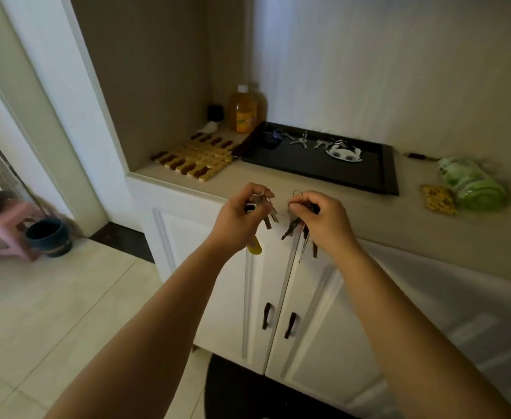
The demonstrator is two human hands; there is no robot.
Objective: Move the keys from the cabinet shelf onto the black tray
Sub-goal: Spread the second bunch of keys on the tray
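My left hand (239, 219) grips a bunch of keys (269, 214) with a yellow tag (254, 248) hanging below it. Another bunch of keys (299, 234) on a metal ring dangles from my right hand (323, 219). Both hands hover in front of the counter edge, just short of the black tray (378, 173). On the tray lie several key sets: one with a blue fob (273, 137), a silver bunch (301, 140), and one with a black-and-white panda charm (343, 152).
A wooden trivet (196, 157) lies left of the tray, an orange bottle (245, 110) behind it. A green packet (471, 184) and a yellow sachet (438, 199) sit at the right. Closed cabinet doors (227, 297) are below. A pink stool (3, 234) and dark pot (48, 237) stand on the floor.
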